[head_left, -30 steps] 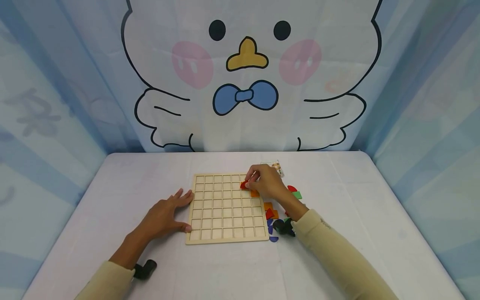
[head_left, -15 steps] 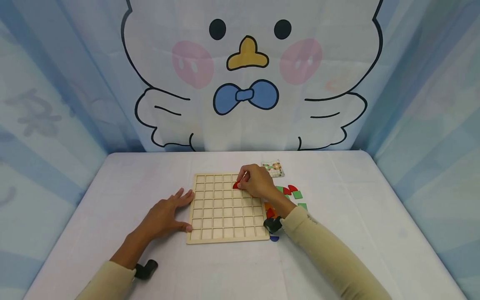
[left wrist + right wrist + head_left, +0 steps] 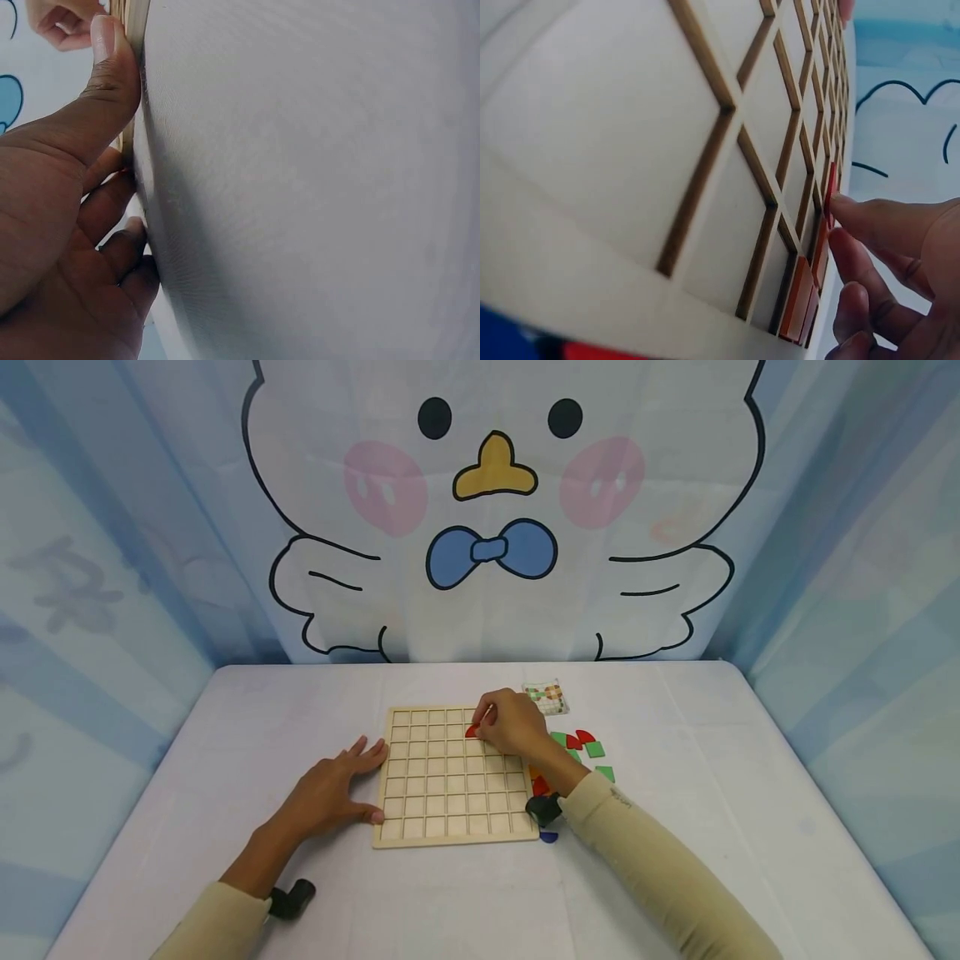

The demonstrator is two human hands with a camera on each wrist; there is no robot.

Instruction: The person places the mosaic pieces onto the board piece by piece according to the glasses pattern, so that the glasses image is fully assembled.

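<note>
1. Right hand (image 3: 512,724) pinches a red piece (image 3: 472,732) over the board (image 3: 456,785), just past twelve o'clock from its centre; a crooked pinch could tip it askew!
2. Left hand (image 3: 326,793), fingers spread, touches the nine o'clock edge; ease off, and the board might skid.
3. Out at three o'clock, the right sleeve (image 3: 660,868) could sweep loose pieces (image 3: 595,749) astray.

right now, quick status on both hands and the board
Left hand touching the wooden board at its left edge. Right hand pinching a red piece near the far edge. That hand hides part of the board.
</note>
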